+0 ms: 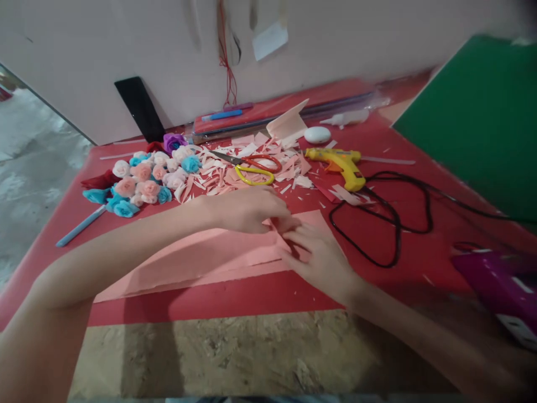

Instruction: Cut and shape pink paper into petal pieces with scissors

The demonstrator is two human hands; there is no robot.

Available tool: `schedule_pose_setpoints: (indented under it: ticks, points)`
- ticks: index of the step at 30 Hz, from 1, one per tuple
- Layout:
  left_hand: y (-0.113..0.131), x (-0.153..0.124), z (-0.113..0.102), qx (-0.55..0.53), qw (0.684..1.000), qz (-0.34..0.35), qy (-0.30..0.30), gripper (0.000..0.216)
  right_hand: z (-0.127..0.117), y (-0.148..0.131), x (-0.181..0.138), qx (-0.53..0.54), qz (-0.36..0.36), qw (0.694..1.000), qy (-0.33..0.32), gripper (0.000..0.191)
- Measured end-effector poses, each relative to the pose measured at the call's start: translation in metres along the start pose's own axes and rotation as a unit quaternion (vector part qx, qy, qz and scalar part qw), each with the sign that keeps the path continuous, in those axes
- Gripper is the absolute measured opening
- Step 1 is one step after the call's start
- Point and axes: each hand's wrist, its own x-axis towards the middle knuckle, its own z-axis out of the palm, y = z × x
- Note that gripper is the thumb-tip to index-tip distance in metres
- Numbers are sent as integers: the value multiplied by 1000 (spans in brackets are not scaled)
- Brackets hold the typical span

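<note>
A long sheet of pink crepe paper (180, 263) lies folded over on the red table covering near the front edge. My left hand (254, 210) reaches across from the left, its fingers curled down and closed on a raised fold of the paper. Beside it, my right hand (323, 260) grips the same fold near the sheet's right end, with the thumb on the near side. The two hands' fingertips almost meet, and the left fingertips are partly hidden. Just beyond the hands rest scissors (254, 178) with one red and one yellow handle, on pink paper scraps (226, 179).
Paper roses (145, 187) in several colours cluster at the left, near a blue stick (79, 226). A yellow glue gun (342, 168) lies right of the scraps, its black cord (398, 229) looping across the table. A green board (478, 123) and a purple box (495, 285) stand rightward.
</note>
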Motion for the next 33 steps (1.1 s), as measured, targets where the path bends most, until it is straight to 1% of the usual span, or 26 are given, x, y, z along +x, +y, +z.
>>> schedule_pose_setpoints:
  ticks: [2,4,7,9,10,12,16,18,20,22,26,29,33]
  points:
    - [-3,-5,-8,-37,998,-39,39,10,1,0,2,1,-1,1000,16,23]
    - [-7,-11,-15,-76,992,-83,63,8,-5,0,7,9,-2,999,35,24]
    - [-17,-21,-23,-151,975,-150,62,14,-20,-3,19,26,4,997,70,23]
    - [-23,-28,-24,-224,954,-188,62,18,-29,-6,28,43,10,995,90,26]
    - [-26,-31,-24,-254,944,-201,64,19,-33,-7,33,56,13,994,97,27]
    - [-29,-38,-23,-282,933,-212,68,24,-35,-8,42,89,20,989,113,28]
    - [-24,-50,-24,-272,932,-218,97,34,-30,-8,60,169,43,974,141,26]
    - [-19,-56,-27,-271,925,-233,125,32,-27,-11,68,208,52,966,143,25]
    - [-15,-62,-29,-289,908,-253,166,26,-26,-18,75,241,54,960,129,26]
    - [-11,-67,-32,-300,887,-275,216,24,-27,-29,80,266,48,957,101,25]
    - [-8,-72,-37,-271,858,-308,308,27,-27,-52,88,300,36,952,55,21]
    - [-5,-73,-42,-243,844,-327,348,29,-24,-58,95,324,40,944,46,23]
    - [-1,-75,-46,-211,824,-358,386,35,-20,-54,109,346,49,935,55,23]
